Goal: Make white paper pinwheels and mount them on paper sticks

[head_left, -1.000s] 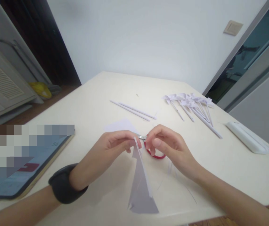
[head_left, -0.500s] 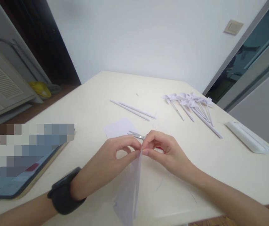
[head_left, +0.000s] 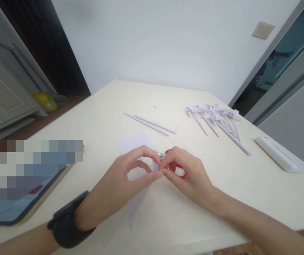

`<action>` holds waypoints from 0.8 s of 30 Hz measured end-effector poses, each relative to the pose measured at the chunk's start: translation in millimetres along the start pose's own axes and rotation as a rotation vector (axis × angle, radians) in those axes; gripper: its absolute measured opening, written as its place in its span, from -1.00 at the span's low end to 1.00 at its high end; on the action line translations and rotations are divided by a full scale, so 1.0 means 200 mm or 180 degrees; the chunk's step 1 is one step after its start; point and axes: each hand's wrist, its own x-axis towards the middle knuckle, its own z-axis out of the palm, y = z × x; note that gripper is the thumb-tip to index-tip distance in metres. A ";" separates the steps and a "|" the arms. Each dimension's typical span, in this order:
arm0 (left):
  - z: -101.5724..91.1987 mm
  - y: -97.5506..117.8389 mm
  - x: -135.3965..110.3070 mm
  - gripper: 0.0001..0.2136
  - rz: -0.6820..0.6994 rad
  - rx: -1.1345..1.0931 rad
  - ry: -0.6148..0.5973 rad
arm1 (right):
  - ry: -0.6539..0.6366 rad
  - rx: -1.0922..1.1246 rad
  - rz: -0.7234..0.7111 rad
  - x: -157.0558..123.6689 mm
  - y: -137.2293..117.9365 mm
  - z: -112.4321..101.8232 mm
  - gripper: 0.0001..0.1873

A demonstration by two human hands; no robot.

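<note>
A thin white sheet of paper (head_left: 139,200) hangs below my left hand (head_left: 132,173), whose thumb and fingertips curve round to its upper corner. My right hand (head_left: 187,168) pinches that same corner, its fingertips touching those of my left hand. What the fingertips do to the edge is too small to make out. Red-handled scissors (head_left: 161,154) lie on the table behind my right hand, partly covered by it. Another white piece of paper (head_left: 133,142) lies flat just beyond my left hand.
Two rolled paper sticks (head_left: 152,124) lie mid-table. Several paper pinwheels on sticks (head_left: 213,112) are piled at the back right. A white packet (head_left: 279,154) sits near the right edge. At the left is a tablet (head_left: 42,191), partly blurred out.
The hanging paper has swung up and left, showing less of its length below my hands. My left thumb and fingers have spread wider apart, and the scissor blades are now mostly hidden.
</note>
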 end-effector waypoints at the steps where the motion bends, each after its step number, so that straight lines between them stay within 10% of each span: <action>1: 0.00 -0.01 0.00 -0.94 0.0034 -0.0009 0.0031 | -0.0010 -0.0006 -0.0019 0.00 0.00 0.00 -0.93; 24: 0.01 0.03 0.01 -0.92 -0.0598 0.0155 -0.0144 | -0.0128 0.0692 0.0463 0.01 0.00 0.00 -0.96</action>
